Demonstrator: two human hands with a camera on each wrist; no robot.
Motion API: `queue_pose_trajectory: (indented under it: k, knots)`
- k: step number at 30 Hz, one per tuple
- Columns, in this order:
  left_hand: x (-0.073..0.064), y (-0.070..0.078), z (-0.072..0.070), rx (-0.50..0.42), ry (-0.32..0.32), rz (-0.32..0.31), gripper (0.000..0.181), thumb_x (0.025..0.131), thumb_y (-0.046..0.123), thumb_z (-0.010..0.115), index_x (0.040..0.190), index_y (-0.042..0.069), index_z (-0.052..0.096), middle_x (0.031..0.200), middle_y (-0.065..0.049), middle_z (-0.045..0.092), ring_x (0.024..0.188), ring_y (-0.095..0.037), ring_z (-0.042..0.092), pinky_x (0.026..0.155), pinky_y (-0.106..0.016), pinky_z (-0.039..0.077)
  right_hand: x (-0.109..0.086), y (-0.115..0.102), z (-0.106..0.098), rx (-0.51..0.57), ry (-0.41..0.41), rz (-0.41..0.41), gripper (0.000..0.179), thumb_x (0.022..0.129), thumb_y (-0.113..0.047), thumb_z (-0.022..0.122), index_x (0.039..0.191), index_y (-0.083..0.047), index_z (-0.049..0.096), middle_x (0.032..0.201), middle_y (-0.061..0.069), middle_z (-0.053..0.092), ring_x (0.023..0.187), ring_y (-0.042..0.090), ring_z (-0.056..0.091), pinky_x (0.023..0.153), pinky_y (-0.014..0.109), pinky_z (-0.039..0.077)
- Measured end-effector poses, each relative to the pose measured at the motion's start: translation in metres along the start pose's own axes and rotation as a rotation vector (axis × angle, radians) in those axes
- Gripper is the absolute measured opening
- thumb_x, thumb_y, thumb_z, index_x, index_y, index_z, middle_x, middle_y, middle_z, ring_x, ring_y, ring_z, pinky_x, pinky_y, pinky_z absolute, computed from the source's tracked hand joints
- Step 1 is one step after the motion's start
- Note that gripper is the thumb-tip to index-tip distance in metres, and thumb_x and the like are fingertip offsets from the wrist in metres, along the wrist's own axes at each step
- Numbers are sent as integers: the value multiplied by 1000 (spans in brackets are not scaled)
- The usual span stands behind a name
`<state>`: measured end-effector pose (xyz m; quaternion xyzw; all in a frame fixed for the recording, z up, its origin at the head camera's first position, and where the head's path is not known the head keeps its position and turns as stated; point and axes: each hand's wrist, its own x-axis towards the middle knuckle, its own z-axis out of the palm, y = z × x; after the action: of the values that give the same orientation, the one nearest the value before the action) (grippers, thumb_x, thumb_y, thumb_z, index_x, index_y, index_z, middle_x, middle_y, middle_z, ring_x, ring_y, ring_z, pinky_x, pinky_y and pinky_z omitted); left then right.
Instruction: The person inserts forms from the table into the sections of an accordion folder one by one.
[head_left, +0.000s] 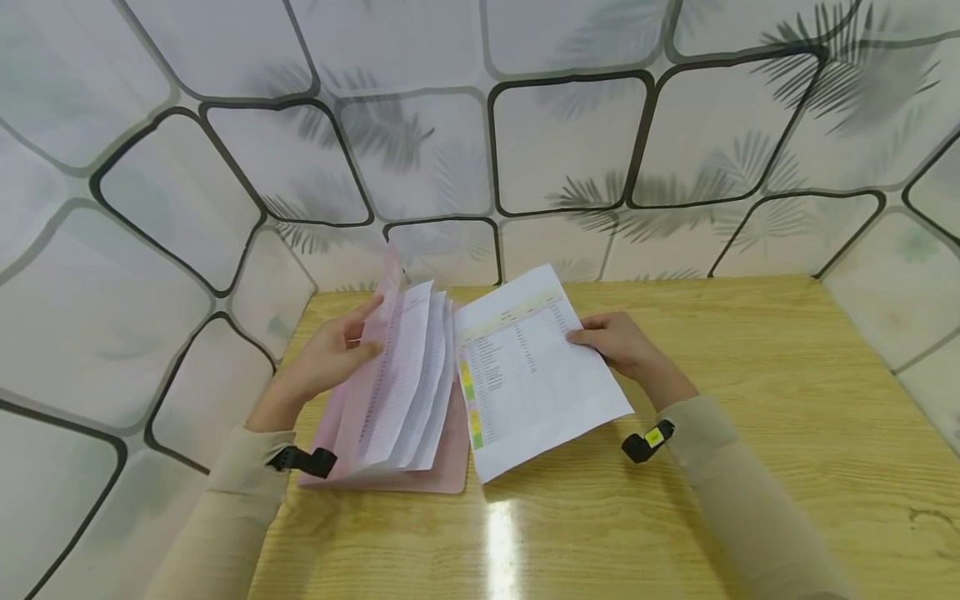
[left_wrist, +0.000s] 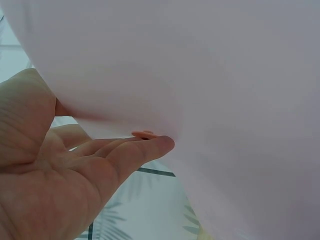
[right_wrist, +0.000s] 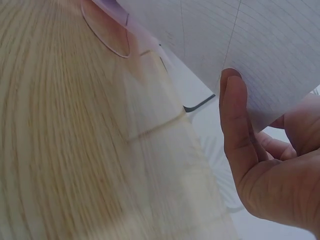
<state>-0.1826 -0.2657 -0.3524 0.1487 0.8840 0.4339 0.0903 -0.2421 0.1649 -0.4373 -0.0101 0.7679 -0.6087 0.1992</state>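
Observation:
On the left of the table lies an opened pink translucent document folder [head_left: 452, 450], its cover raised. My left hand [head_left: 326, 358] holds that cover at its edge, between thumb and fingers. Several printed sheets [head_left: 411, 375] stand fanned inside the folder. In the left wrist view, the pale cover [left_wrist: 210, 90] fills most of the picture, and a small orange snap button [left_wrist: 145, 134] shows at the fingertips. My right hand [head_left: 622, 340] pinches a printed paper sheet [head_left: 517, 367] by its right edge, tilted beside the folder. Yellow and green marks run down the sheet's left side.
The wood-grain table [head_left: 750, 400] extends to the right and toward the front. A patterned wall covering [head_left: 570, 142] with dark outlines and leaf shapes rises behind and at both sides. Each wrist wears a black strap camera [head_left: 303, 460].

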Motion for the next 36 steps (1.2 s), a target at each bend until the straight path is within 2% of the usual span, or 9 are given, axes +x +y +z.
queue_pose_trajectory:
  k: [5,8,14,23,26,33,36]
  knots:
    - [0,2,1,-1,2,-12,74,104,6,57,169,10,21,160,-30,45,143,-40,52,109,-50,49,3,-1,10,24,-7,0,50,102,-14,67,140,16,56,101,6,74,78,10,72,70,27,60]
    - [0,2,1,-5,2,-16,74,104,5,57,169,10,21,161,-30,43,144,-42,51,110,-55,47,5,-2,16,42,-3,0,48,102,-13,67,138,17,57,99,6,74,77,9,71,69,26,60]
    - [-1,3,1,3,7,-5,73,104,5,57,169,9,22,161,-30,43,144,-42,50,110,-56,46,7,-2,28,61,5,14,43,102,-12,66,134,16,59,97,6,74,76,10,71,67,27,60]
    - [-1,3,0,-9,0,-1,73,105,5,57,169,9,21,162,-30,42,145,-43,49,111,-57,45,13,4,40,121,23,49,43,103,-12,66,136,14,58,106,10,73,79,11,71,69,26,59]
    - [0,3,0,-13,-2,-3,74,105,5,57,169,9,20,163,-30,41,146,-43,48,111,-57,45,14,6,44,120,22,50,42,103,-13,66,135,13,59,107,12,73,80,11,71,69,26,59]
    - [0,4,1,-8,3,-12,74,105,6,58,169,10,22,159,-30,46,143,-40,51,109,-50,48,13,4,56,109,25,63,39,102,-12,67,133,12,61,108,14,74,81,12,71,70,27,60]
    - [1,4,1,-3,5,-13,74,105,6,58,169,10,22,158,-30,46,143,-40,51,110,-52,47,14,3,60,95,28,69,41,102,-13,68,134,11,62,111,16,75,81,13,71,70,28,60]
